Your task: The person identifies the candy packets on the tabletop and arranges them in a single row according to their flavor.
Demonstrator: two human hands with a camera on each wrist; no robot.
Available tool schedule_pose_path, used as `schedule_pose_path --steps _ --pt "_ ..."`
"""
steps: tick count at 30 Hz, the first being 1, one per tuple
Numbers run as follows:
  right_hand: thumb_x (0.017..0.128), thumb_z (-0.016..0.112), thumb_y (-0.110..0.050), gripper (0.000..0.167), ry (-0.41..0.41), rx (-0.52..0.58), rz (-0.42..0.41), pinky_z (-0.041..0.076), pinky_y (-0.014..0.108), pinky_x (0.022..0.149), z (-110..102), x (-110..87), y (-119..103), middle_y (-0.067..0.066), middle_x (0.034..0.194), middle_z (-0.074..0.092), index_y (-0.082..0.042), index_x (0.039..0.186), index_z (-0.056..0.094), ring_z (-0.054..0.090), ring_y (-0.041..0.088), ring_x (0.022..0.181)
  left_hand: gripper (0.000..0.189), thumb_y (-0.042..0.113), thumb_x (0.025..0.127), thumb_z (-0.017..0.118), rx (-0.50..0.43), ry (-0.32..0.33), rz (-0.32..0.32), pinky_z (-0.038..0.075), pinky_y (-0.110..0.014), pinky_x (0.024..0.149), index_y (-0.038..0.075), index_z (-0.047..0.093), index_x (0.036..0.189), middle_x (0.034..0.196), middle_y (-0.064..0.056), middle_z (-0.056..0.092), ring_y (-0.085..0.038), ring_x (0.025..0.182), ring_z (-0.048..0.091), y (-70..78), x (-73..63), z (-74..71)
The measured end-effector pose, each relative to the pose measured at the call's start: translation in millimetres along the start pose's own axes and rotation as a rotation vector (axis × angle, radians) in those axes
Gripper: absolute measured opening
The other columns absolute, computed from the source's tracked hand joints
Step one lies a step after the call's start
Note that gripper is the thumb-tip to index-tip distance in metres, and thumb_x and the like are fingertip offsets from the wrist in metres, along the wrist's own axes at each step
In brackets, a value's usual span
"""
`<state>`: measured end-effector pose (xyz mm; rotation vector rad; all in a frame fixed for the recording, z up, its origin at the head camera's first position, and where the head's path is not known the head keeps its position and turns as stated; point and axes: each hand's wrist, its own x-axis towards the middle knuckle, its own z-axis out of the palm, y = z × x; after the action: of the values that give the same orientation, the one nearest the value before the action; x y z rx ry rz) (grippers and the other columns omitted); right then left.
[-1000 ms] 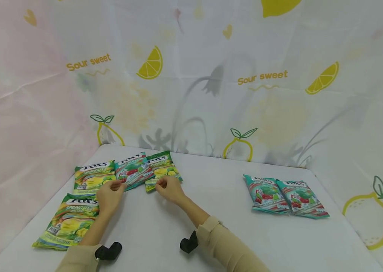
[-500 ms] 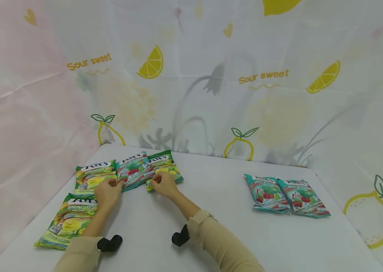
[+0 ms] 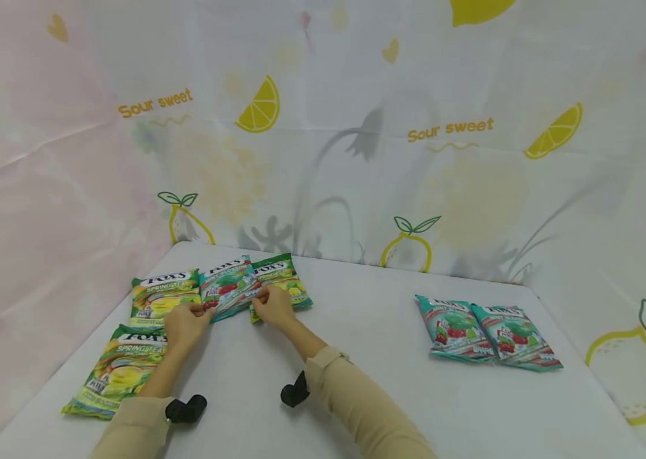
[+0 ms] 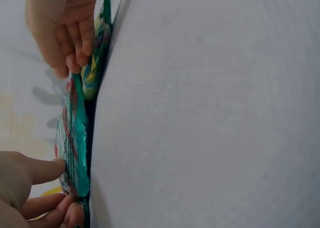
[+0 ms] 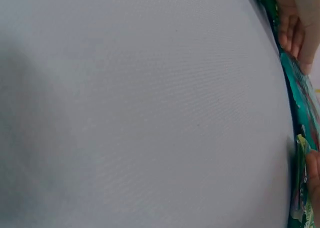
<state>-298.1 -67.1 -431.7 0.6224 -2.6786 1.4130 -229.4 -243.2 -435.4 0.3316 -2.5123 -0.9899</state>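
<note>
In the head view, a teal mint-flavoured candy bag (image 3: pixel 230 288) lies at the back left of the white table. My left hand (image 3: pixel 186 326) pinches its lower left corner, thumb on the front in the left wrist view. At its right corner my right hand (image 3: pixel 275 308) pinches it with thumb and fingertips. A green and yellow candy bag (image 3: pixel 294 287) sits behind that right hand, partly covered by the teal one. Left of the teal bag lies another green candy bag (image 3: pixel 164 295). A larger-looking green candy bag (image 3: pixel 122 368) is nearer, partly hidden by my left forearm.
Two teal candy bags, one (image 3: pixel 453 330) slightly overlapping the other (image 3: pixel 515 336), lie at the right side of the table (image 3: pixel 380 357). A lemon-printed cloth backdrop (image 3: pixel 323 159) rises behind the table and at both sides.
My right hand has moved left from the front of the green bag to the teal bag's right corner. My left hand stays by the teal bag's left corner. The view has shifted slightly.
</note>
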Motion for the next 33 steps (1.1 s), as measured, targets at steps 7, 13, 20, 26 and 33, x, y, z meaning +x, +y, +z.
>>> schedule_pose_path --steps 7,13,20,26,33 --pt "0.085 0.06 -0.008 0.024 -0.005 -0.028 0.043 0.039 0.015 0.051 3 7.0 -2 0.003 0.07 0.059 0.008 0.103 0.062 0.047 0.004 0.057 0.039 0.02 0.083 0.067 0.035 -0.048 -0.022 0.043 -0.052 0.077 -0.018 0.065 0.095 0.09 -0.031 0.065 -0.047 0.089 0.058 0.8 2.2 -1.2" --pt "0.085 0.058 -0.008 0.02 0.003 -0.099 0.077 0.03 0.018 0.045 2 12.6 -5 0.003 0.063 0.049 0.009 0.097 0.06 0.038 0.008 0.05 0.039 0.021 0.082 0.068 0.059 -0.08 -0.021 0.043 -0.053 0.077 -0.017 0.067 0.091 0.09 -0.03 0.066 -0.048 0.089 0.057 4.3 6.4 -3.2" --pt "0.085 0.061 -0.009 0.014 0.016 -0.134 0.092 0.036 0.022 0.052 0 12.8 -3 0.008 0.071 0.056 0.004 0.086 0.062 0.046 0.013 0.06 0.04 0.023 0.081 0.069 0.075 -0.114 -0.038 0.044 -0.05 0.072 -0.016 0.067 0.092 0.09 -0.029 0.066 -0.045 0.085 0.059 4.1 8.8 -2.6" --pt "0.083 0.061 -0.004 0.012 0.03 -0.117 0.049 0.047 0.024 0.059 -1 12.2 4 0.013 0.083 0.067 0.004 0.09 0.066 0.058 0.016 0.069 0.042 0.024 0.082 0.068 0.064 -0.152 -0.073 0.044 -0.048 0.07 -0.017 0.066 0.093 0.092 -0.031 0.065 -0.044 0.084 0.057 5.8 9.2 -3.7" --pt "0.084 0.06 -0.007 0.012 0.008 -0.113 0.057 0.045 0.02 0.057 -3 11.8 -1 0.009 0.08 0.067 0.001 0.088 0.068 0.055 0.012 0.065 0.041 0.024 0.084 0.066 0.024 -0.175 -0.114 0.04 -0.039 0.062 -0.017 0.065 0.089 0.083 -0.027 0.062 -0.034 0.076 0.05 9.0 10.0 -9.1"
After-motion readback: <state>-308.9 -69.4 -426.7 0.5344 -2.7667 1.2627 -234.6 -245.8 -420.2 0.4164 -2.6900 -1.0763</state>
